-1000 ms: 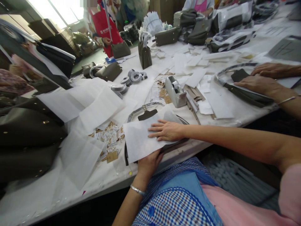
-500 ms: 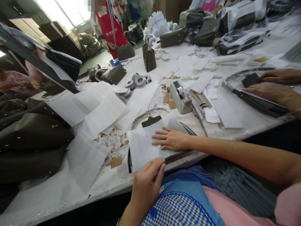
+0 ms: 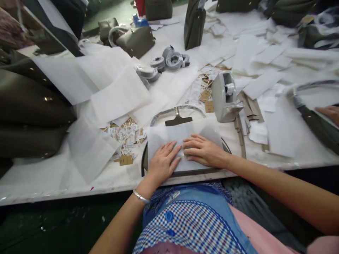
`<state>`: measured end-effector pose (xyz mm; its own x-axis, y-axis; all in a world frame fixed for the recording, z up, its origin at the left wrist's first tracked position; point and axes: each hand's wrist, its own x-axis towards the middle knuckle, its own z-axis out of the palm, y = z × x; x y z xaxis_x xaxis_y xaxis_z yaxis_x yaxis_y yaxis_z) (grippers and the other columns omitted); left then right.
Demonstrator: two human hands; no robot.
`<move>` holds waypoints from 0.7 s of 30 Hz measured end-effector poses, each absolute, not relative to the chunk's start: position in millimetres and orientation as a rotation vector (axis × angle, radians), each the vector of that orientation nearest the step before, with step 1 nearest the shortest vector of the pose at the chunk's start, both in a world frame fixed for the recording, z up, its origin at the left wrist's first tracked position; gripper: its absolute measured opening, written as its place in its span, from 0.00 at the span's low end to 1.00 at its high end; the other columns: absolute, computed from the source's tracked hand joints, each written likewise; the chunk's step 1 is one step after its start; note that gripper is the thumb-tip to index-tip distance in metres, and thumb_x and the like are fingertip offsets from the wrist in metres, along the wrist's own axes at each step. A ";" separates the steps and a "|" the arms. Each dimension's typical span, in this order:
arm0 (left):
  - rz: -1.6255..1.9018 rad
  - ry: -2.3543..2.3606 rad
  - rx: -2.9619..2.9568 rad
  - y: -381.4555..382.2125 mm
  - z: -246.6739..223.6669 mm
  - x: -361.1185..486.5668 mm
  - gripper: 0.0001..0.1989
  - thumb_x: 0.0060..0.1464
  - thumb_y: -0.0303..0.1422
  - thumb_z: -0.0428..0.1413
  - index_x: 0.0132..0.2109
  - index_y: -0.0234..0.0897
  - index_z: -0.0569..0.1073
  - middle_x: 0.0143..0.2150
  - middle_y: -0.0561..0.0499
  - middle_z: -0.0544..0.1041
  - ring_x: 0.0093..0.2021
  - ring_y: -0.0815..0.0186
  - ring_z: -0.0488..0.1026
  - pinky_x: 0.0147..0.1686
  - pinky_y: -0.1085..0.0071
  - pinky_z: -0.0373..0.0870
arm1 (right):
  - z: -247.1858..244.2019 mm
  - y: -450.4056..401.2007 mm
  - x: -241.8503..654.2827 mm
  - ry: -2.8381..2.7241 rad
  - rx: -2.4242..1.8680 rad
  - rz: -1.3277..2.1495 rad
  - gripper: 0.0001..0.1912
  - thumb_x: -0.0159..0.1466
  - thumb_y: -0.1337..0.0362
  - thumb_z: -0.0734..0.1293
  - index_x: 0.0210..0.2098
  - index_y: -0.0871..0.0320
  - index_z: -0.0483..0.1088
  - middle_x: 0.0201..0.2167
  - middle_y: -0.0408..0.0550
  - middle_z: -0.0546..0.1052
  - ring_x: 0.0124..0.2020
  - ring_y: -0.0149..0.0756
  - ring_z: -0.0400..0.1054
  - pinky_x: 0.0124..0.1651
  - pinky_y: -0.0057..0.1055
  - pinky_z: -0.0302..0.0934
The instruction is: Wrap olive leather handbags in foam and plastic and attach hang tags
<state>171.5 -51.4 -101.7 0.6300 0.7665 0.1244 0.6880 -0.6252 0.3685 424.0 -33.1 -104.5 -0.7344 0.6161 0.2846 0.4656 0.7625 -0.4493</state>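
Note:
A dark olive handbag lies flat at the table's front edge, mostly covered by a white paper sheet. Beyond the sheet show its flap with a gold clasp and its wrapped handle. My left hand rests palm down on the left part of the paper, fingers outstretched. On the right part my right hand lies flat too, its fingertips close to those of the left. Both hands press on the sheet and hold nothing.
Left of the bag lie tags with white strings, loose paper sheets and stacked olive bags. A tape dispenser stands behind on the right, with rolled straps farther back. Another person's hand touches a bag at the right edge.
My left hand has moved from the bag's near edge up onto the paper and opened flat. My right hand stays on the sheet. The view has tilted down.

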 end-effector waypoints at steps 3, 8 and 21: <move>0.393 1.186 2.544 -51.1 -101.5 171.6 0.23 0.67 0.37 0.48 0.66 0.41 0.63 0.70 0.46 0.62 0.69 0.59 0.58 0.68 0.54 0.57 | -103.5 -33.5 423.8 -2.562 -0.817 0.480 0.11 0.70 0.61 0.64 0.49 0.54 0.73 0.52 0.50 0.75 0.62 0.41 0.62 0.68 0.50 0.50; 0.382 1.183 2.530 -51.3 -101.2 172.4 0.22 0.68 0.37 0.47 0.66 0.41 0.63 0.70 0.46 0.61 0.69 0.59 0.57 0.68 0.54 0.56 | -101.6 -35.4 423.9 -2.559 -0.788 0.420 0.10 0.70 0.62 0.63 0.49 0.54 0.73 0.49 0.49 0.77 0.60 0.40 0.65 0.68 0.50 0.49; 0.398 1.184 2.517 -51.9 -103.3 172.5 0.21 0.67 0.36 0.48 0.65 0.41 0.65 0.70 0.46 0.61 0.70 0.59 0.57 0.68 0.54 0.56 | -105.3 -36.9 426.3 -2.504 -0.619 0.557 0.16 0.73 0.68 0.57 0.55 0.59 0.70 0.41 0.49 0.78 0.50 0.36 0.68 0.62 0.43 0.61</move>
